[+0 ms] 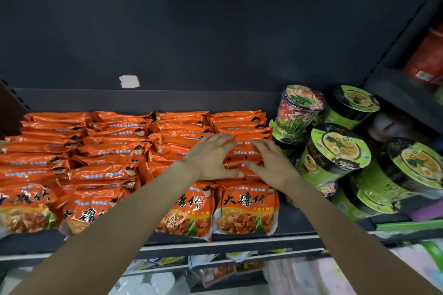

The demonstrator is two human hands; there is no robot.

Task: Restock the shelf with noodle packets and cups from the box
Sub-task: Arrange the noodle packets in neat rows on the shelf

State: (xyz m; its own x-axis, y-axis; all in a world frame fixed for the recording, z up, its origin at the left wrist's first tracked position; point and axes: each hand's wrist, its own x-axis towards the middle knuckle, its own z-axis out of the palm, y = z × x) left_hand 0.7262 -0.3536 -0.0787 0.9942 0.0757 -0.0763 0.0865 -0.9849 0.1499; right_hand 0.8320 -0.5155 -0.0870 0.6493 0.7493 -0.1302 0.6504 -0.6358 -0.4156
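Packets (242, 151) in orange foil fill the shelf (297, 220) left of the green noodle cups (335, 148); my left hand (211, 158) and right hand (271, 165) press flat-fingered on the nearest row. I judge a hard shove could topple those leaning cups.

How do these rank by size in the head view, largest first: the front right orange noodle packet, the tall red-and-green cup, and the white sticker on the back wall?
1. Orange noodle packet, though it sits nearest the camera.
2. Tall red-and-green cup.
3. White sticker, clearly smallest.
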